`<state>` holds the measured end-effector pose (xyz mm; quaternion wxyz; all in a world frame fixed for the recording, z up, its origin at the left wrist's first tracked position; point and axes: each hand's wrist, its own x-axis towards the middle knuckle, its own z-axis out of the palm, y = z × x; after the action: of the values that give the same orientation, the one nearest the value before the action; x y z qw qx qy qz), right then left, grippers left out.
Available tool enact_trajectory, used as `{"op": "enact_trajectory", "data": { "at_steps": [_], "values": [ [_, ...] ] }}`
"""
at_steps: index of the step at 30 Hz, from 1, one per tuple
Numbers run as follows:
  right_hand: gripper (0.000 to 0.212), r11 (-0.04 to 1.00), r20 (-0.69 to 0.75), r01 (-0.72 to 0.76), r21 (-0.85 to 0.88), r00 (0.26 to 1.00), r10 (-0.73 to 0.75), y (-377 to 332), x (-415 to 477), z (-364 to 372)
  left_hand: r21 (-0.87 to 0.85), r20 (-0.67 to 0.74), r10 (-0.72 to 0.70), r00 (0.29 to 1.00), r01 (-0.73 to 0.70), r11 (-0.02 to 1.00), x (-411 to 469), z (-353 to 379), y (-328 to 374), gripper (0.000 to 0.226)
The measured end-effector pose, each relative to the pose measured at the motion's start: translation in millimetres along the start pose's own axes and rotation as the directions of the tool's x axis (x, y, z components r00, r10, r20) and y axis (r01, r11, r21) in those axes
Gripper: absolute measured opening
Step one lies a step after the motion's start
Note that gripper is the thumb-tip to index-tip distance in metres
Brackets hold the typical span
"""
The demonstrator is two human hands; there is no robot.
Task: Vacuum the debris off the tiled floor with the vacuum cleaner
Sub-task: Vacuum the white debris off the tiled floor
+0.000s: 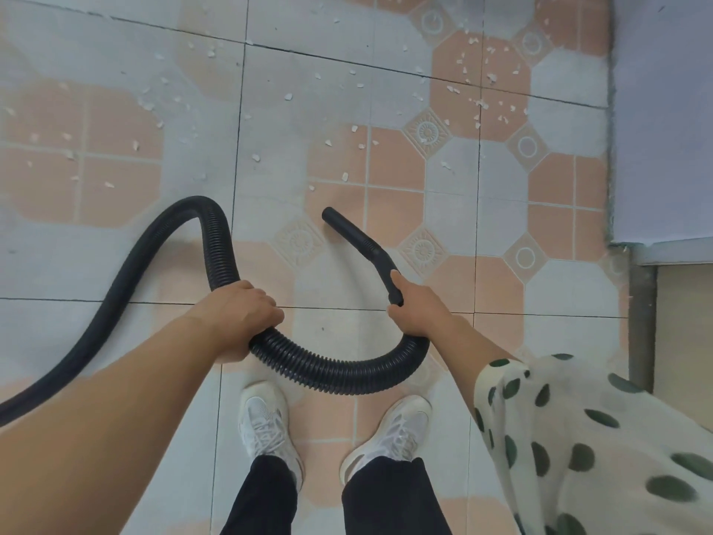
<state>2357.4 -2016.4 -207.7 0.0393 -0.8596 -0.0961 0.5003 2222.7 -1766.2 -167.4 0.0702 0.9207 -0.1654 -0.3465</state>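
Gripping the ribbed hose (335, 370) in my left hand (243, 314), fingers wrapped round it. Right hand (418, 310) fingers curl round the rigid nozzle (355, 235) base; the tip points far-left over the tiled floor (501, 218), contact unclear. Debris (491, 77): white flakes scattered far, densest far right. My shoes (266, 418) are near.

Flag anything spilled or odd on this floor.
White debris is scattered over the tiled floor ahead, thickest at upper right. The nozzle tip sits short of it, with no floor head fitted. The hose sags in a loop between the left hand and right hand; nothing looks damaged.
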Motion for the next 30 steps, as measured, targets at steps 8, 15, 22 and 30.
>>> {"op": "enact_trajectory", "data": {
  "at_steps": [8, 15, 22, 30],
  "values": [
    [0.076, 0.970, -0.050, -0.180, 0.166, 0.980, 0.190, -25, 13, -15, -0.066, -0.057, -0.038, 0.998, 0.034, 0.997, -11, -12, -32, 0.011],
    [0.068, 0.961, -0.111, -0.230, 0.154, 0.962, 0.248, -44, 19, -47, -0.119, -0.082, -0.061, 0.995, 0.051, 0.992, -9, -33, -45, 0.013],
    [0.045, 0.970, -0.189, -0.214, 0.112, 0.954, 0.232, -48, 48, -76, -0.176, -0.093, -0.121, 0.988, 0.103, 0.979, 1, -43, -51, 0.015],
    [0.056, 0.987, -0.204, -0.152, -0.059, 0.969, 0.137, -35, 78, -129, -0.262, -0.111, -0.174, 0.978, 0.140, 0.955, 39, -69, -45, 0.020]
  ]
}}
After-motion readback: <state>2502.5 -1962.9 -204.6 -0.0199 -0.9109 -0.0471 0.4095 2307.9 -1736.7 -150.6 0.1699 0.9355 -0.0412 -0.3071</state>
